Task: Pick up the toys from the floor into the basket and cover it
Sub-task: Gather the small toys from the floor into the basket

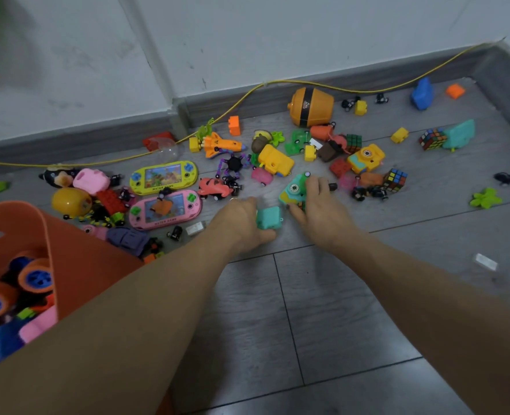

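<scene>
Head view: your left hand pinched a teal block toy on the floor; your right hand closed around a teal camera toy. Orange basket sat at left, well apart, toys inside.

Hands seemingly grasping toys.

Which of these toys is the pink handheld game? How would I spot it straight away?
Start at the orange basket at the left. Just past its far rim, two flat oval handheld games lie side by side on the floor. The pink handheld game is the nearer one; its neighbour, the yellow-green handheld game, lies further off, toward the wall.
</scene>
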Action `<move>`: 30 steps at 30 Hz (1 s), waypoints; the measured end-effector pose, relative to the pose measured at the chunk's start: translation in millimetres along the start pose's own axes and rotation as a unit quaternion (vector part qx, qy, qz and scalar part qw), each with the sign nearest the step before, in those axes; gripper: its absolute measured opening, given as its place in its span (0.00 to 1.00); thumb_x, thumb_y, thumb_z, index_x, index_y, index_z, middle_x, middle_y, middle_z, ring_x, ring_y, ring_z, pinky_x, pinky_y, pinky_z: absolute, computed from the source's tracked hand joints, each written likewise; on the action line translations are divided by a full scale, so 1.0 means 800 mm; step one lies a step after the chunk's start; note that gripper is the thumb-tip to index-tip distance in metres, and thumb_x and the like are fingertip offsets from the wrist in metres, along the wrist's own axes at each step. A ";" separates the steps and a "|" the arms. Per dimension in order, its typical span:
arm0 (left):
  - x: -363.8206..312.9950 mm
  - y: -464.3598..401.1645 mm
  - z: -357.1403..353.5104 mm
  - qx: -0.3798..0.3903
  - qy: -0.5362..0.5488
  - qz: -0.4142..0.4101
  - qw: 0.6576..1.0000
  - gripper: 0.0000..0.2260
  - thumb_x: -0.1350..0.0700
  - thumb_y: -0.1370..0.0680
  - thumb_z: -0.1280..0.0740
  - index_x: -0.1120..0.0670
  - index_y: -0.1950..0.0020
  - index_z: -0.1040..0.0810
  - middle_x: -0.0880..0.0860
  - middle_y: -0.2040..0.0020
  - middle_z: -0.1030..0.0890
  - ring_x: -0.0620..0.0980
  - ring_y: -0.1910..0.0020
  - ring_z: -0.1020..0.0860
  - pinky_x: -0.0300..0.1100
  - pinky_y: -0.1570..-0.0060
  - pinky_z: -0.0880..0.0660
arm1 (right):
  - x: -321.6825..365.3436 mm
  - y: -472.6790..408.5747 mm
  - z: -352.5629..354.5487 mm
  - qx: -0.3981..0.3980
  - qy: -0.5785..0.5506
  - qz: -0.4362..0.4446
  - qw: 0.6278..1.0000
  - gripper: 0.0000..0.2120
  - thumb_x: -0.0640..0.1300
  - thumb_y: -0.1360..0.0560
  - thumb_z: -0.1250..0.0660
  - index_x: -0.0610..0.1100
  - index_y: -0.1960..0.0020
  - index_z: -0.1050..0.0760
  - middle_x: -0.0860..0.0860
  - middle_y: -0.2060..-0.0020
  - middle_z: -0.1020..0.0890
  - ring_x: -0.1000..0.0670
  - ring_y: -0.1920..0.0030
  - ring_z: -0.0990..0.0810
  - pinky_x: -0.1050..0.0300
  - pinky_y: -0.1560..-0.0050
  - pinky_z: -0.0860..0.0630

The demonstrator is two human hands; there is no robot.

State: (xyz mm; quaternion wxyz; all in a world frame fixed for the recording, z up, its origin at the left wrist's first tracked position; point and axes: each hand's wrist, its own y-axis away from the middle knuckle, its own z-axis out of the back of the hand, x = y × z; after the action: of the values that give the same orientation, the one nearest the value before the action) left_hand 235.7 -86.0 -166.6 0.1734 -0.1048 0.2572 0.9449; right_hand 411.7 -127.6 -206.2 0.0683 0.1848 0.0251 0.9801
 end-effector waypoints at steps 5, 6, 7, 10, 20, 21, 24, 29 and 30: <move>0.012 0.026 0.025 -0.009 0.018 0.023 1.000 0.27 0.40 0.30 0.29 0.57 0.39 0.24 0.56 0.44 0.21 0.55 0.47 0.24 0.42 0.55 0.28 | 0.012 0.036 -0.007 0.022 -0.058 -0.029 0.998 0.16 0.48 0.19 0.42 0.39 0.36 0.35 0.39 0.41 0.29 0.36 0.48 0.24 0.46 0.55 0.27; 0.015 0.031 0.031 -0.014 0.019 0.026 0.999 0.27 0.39 0.29 0.29 0.57 0.39 0.24 0.56 0.43 0.21 0.54 0.49 0.25 0.43 0.55 0.28 | 0.015 0.041 -0.006 0.025 -0.067 -0.044 0.997 0.15 0.48 0.19 0.42 0.40 0.38 0.34 0.40 0.42 0.28 0.37 0.47 0.24 0.48 0.54 0.28; 0.017 0.035 0.037 -0.013 0.017 0.030 0.999 0.27 0.39 0.29 0.29 0.58 0.39 0.24 0.57 0.43 0.22 0.53 0.51 0.26 0.43 0.56 0.29 | 0.019 0.044 -0.005 0.024 -0.076 -0.053 0.995 0.12 0.48 0.19 0.41 0.40 0.41 0.34 0.41 0.43 0.27 0.38 0.47 0.24 0.50 0.55 0.30; 0.022 0.051 0.052 -0.005 0.011 0.042 0.999 0.30 0.38 0.28 0.30 0.58 0.35 0.27 0.57 0.40 0.23 0.53 0.51 0.28 0.43 0.56 0.31 | 0.029 0.054 0.000 0.009 -0.099 -0.049 0.994 0.08 0.48 0.20 0.40 0.43 0.48 0.35 0.42 0.48 0.28 0.40 0.50 0.25 0.53 0.58 0.34; 0.026 0.072 0.059 0.027 -0.005 0.052 0.998 0.30 0.37 0.27 0.32 0.57 0.34 0.28 0.57 0.38 0.25 0.52 0.50 0.29 0.43 0.55 0.29 | 0.026 0.011 0.028 0.086 -0.035 0.022 0.995 0.18 0.50 0.20 0.37 0.47 0.33 0.32 0.40 0.25 0.41 0.38 0.30 0.32 0.47 0.37 0.30; 0.025 0.070 0.058 0.032 -0.008 0.054 0.998 0.31 0.37 0.27 0.32 0.58 0.33 0.28 0.57 0.38 0.25 0.53 0.50 0.29 0.44 0.54 0.29 | 0.027 0.009 0.026 0.117 -0.027 0.023 0.993 0.20 0.50 0.21 0.36 0.47 0.31 0.32 0.40 0.24 0.42 0.38 0.28 0.34 0.49 0.34 0.33; 0.027 0.065 0.056 0.054 0.001 0.059 0.997 0.33 0.36 0.27 0.32 0.58 0.32 0.29 0.57 0.38 0.27 0.53 0.50 0.29 0.45 0.54 0.28 | 0.036 0.012 0.017 0.151 -0.042 0.020 0.987 0.18 0.50 0.22 0.33 0.44 0.35 0.28 0.40 0.27 0.41 0.38 0.35 0.28 0.55 0.38 0.32; 0.039 0.065 0.052 0.059 0.008 0.067 0.996 0.34 0.36 0.28 0.31 0.58 0.32 0.29 0.57 0.37 0.26 0.54 0.47 0.27 0.44 0.51 0.28 | 0.040 0.034 0.002 0.110 -0.064 0.030 0.991 0.16 0.49 0.23 0.33 0.44 0.38 0.27 0.42 0.32 0.38 0.39 0.46 0.23 0.56 0.45 0.29; 0.040 0.066 0.054 0.061 0.003 0.068 0.996 0.34 0.35 0.28 0.32 0.58 0.32 0.29 0.57 0.38 0.25 0.54 0.47 0.27 0.44 0.52 0.28 | 0.041 0.039 0.000 0.107 -0.067 0.027 0.992 0.16 0.49 0.23 0.33 0.44 0.38 0.27 0.42 0.32 0.38 0.39 0.48 0.23 0.56 0.45 0.28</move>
State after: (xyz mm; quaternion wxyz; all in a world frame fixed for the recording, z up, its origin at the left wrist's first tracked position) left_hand 181.2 -97.7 -115.5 0.1144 -0.0791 0.3214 0.9367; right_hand 377.5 -154.0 -191.7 0.0229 0.2571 0.1206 0.9586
